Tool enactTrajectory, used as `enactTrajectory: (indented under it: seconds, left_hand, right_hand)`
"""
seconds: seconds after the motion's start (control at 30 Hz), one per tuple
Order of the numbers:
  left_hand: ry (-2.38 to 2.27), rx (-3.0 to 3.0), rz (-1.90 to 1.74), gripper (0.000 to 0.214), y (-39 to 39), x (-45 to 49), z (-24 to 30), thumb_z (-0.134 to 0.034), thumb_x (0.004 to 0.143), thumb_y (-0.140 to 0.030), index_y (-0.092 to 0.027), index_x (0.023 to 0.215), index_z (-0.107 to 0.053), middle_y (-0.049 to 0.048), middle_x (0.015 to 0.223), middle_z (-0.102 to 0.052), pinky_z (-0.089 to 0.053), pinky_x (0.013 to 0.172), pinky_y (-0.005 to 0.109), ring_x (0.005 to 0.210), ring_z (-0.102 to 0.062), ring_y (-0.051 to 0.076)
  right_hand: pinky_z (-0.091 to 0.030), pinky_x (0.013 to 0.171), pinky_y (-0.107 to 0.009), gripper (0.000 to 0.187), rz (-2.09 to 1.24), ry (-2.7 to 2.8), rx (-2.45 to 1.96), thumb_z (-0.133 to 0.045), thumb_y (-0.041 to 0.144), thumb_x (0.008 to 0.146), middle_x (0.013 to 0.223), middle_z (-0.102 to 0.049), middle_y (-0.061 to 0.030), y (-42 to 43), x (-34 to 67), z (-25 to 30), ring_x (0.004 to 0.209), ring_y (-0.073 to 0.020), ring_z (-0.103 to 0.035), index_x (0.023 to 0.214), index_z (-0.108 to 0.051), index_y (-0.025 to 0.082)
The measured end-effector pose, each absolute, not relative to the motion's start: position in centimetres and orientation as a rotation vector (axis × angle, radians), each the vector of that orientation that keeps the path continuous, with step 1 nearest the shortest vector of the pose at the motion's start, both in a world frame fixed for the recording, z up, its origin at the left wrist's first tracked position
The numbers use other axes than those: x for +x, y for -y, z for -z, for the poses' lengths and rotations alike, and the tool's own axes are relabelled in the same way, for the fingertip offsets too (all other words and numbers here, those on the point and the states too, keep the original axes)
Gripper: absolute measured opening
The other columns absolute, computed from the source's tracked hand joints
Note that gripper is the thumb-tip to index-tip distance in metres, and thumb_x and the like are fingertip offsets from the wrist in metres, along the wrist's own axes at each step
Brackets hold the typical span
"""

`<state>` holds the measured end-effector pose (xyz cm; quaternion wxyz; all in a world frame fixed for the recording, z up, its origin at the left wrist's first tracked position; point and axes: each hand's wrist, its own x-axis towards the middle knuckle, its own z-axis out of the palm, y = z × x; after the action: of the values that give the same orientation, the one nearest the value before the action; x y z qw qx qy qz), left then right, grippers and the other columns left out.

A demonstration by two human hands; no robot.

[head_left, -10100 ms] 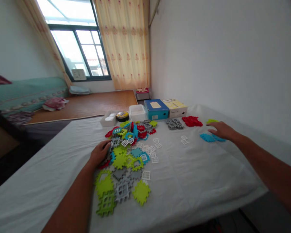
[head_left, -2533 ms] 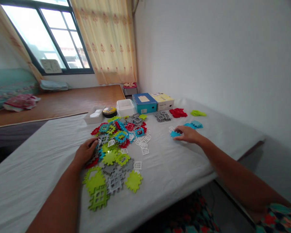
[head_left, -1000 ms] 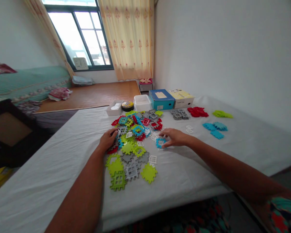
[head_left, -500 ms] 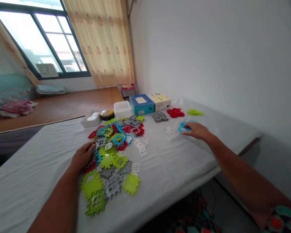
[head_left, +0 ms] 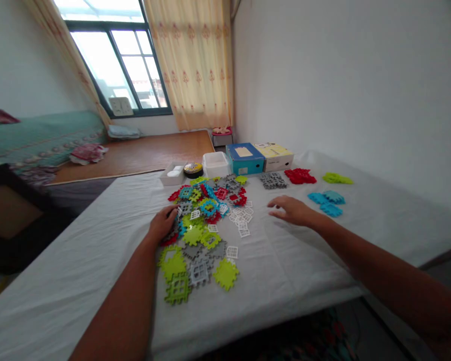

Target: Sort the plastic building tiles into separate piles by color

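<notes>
The white-clothed bench (head_left: 293, 281) bears a mixed heap of toothed tiles (head_left: 193, 234), with white lattice pieces (head_left: 242, 215) at its right side; farther right lie a grey pile (head_left: 272, 180), a red pile (head_left: 299, 176), a lime pile (head_left: 337, 178) and a blue pile (head_left: 330, 207), while a white tray (head_left: 170, 181), a round tin (head_left: 193, 170), a translucent tub (head_left: 216, 171), a blue box (head_left: 245, 158) and a yellow box (head_left: 274, 156) line the far side
</notes>
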<state>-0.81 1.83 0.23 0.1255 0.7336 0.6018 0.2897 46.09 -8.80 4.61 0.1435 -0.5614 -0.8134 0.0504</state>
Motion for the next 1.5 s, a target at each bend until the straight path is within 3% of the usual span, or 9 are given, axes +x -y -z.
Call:
enactTrajectory:
  seconds: [0.2,0.4,0.5,0.77,0.97,1.13,1.27,1.4,1.5]
  left_hand:
    - [-1.695,2.148,-0.877,0.046,-1.6,-0.8,0.0,-0.042,0.087,-0.042,-0.019,0.116,-0.069,0.0064,0.121,-0.069,-0.044,0.102,0.033,0.114,-0.061,0.023]
    - [-1.685,2.115,-0.905,0.043,-1.6,-0.7,0.3,-0.043,0.088,-0.04,-0.021,0.116,-0.069,0.0051,0.119,-0.07,-0.046,0.099,0.032,0.111,-0.063,0.021]
    - [-1.68,2.11,-0.909,0.041,-1.6,-0.6,0.4,-0.044,0.088,-0.038,-0.021,0.116,-0.069,0.005,0.117,-0.071,-0.047,0.099,0.032,0.11,-0.063,0.021]
    - [-1.671,2.117,-0.912,0.041,-1.3,-0.5,0.0,-0.045,0.088,-0.037,-0.019,0.115,-0.07,0.0063,0.118,-0.07,-0.046,0.099,0.031,0.11,-0.063,0.021]
    - [-1.669,2.105,-0.91,0.042,-1.6,-0.6,0.3,-0.044,0.088,-0.04,-0.021,0.117,-0.069,0.0049,0.118,-0.07,-0.045,0.101,0.034,0.111,-0.062,0.022]
    - [-1.648,2.121,-0.919,0.045,-1.7,-0.8,0.3,-0.043,0.088,-0.043,-0.019,0.117,-0.069,0.0061,0.118,-0.07,-0.045,0.101,0.035,0.111,-0.062,0.023]
    - [-1.644,2.132,-0.906,0.046,-1.7,-0.7,0.2,-0.043,0.087,-0.043,-0.02,0.116,-0.069,0.0057,0.119,-0.07,-0.044,0.102,0.034,0.111,-0.062,0.022]
    - [-1.657,2.124,-0.892,0.047,-1.6,-0.7,0.1,-0.042,0.088,-0.044,-0.019,0.118,-0.068,0.0058,0.118,-0.07,-0.044,0.102,0.034,0.111,-0.062,0.022]
    - [-1.671,2.119,-0.874,0.047,-1.7,-0.8,0.1,-0.042,0.087,-0.045,-0.019,0.118,-0.068,0.0055,0.119,-0.07,-0.044,0.102,0.034,0.112,-0.061,0.022]
  right_hand:
    - [-0.047,0.092,-0.033,0.03,-0.124,2.405,-1.313,-0.057,0.03,0.091,0.115,-0.07,-0.0109,1.6,33.2,-6.0,0.103,-0.0217,-0.064,0.116,-0.066,0.017]
    - [-0.042,0.102,-0.033,0.057,-0.103,2.361,-1.494,-0.063,0.037,0.087,0.133,-0.06,-0.0167,-5.0,26.2,-6.1,0.12,-0.0254,-0.057,0.136,-0.051,0.011]
    - [-0.045,0.099,-0.032,0.065,-0.182,2.415,-1.577,-0.068,0.029,0.081,0.133,-0.061,-0.0151,-6.4,25.1,-5.7,0.118,-0.0256,-0.06,0.141,-0.048,0.014]
    - [-0.049,0.096,-0.031,0.044,-0.331,2.311,-1.486,-0.06,0.007,0.079,0.123,-0.067,-0.009,-6.9,29.6,-7.5,0.111,-0.0207,-0.063,0.121,-0.064,0.017]
    - [-0.054,0.067,-0.026,0.03,-0.972,2.253,-1.214,-0.058,0.03,0.088,0.095,-0.075,-0.0049,-2.5,33.2,-7.1,0.077,-0.0151,-0.067,0.114,-0.067,0.018]
    - [-0.05,0.073,-0.027,0.023,-0.651,2.368,-1.233,-0.054,0.029,0.09,0.088,-0.074,-0.0034,0.5,34.6,-7.7,0.078,-0.0155,-0.066,0.092,-0.073,0.016]
    - [-0.049,0.072,-0.026,0.022,-0.555,2.437,-1.242,-0.058,0.028,0.087,0.092,-0.074,-0.004,2.3,35.4,-8.1,0.078,-0.0158,-0.066,0.1,-0.071,0.018]
    - [-0.049,0.086,-0.034,0.047,-0.369,2.605,-1.286,-0.074,0.041,0.076,0.115,-0.069,-0.0111,4.5,34.5,-6.2,0.102,-0.0243,-0.064,0.115,-0.066,0.018]
    - [-0.047,0.091,-0.04,0.059,-0.129,2.553,-1.443,-0.075,0.05,0.074,0.124,-0.064,-0.0158,5.6,33.1,-4.3,0.112,-0.0302,-0.058,0.121,-0.062,0.017]
